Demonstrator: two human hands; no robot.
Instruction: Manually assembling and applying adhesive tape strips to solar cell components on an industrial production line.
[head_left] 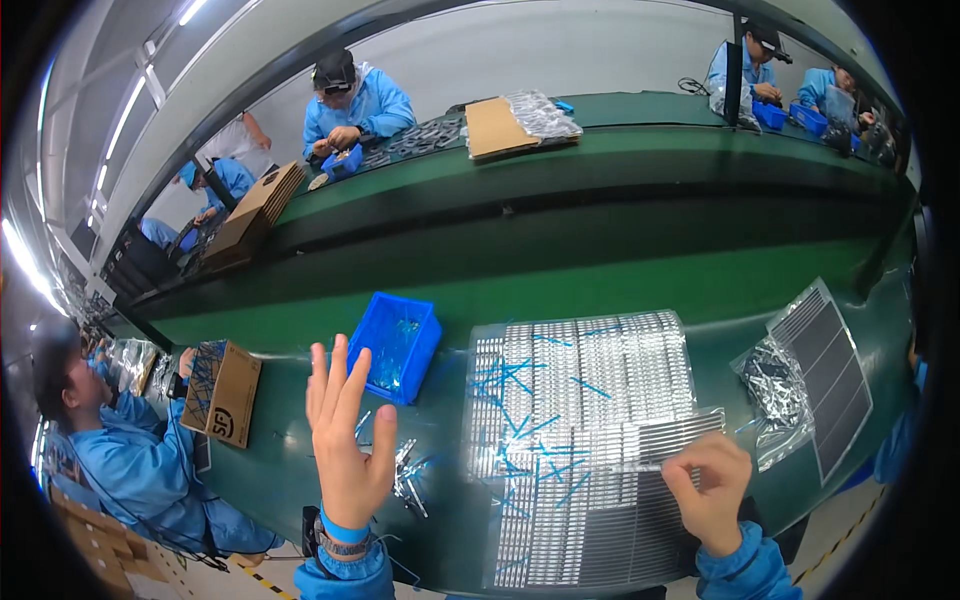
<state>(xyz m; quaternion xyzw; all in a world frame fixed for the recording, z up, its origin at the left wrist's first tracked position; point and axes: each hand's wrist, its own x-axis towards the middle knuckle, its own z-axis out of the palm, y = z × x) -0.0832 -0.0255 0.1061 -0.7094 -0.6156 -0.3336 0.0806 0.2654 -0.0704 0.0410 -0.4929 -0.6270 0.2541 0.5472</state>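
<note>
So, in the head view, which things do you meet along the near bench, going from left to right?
Cardboard box → left hand → blue bin → silver trays → right hand → bag of parts → dark tray.

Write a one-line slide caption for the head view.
Right hand grips a strip on the silver tray stack; left hand raised open near blue bin.

Left hand (345, 440) raised, fingers spread, holding nothing. Right hand (712, 488) at 5 o'clock, closed on edge of silver ribbed plastic tray (600, 380). Blue rectangular plastic bin (396, 346) at 12 o'clock from left hand.
</note>
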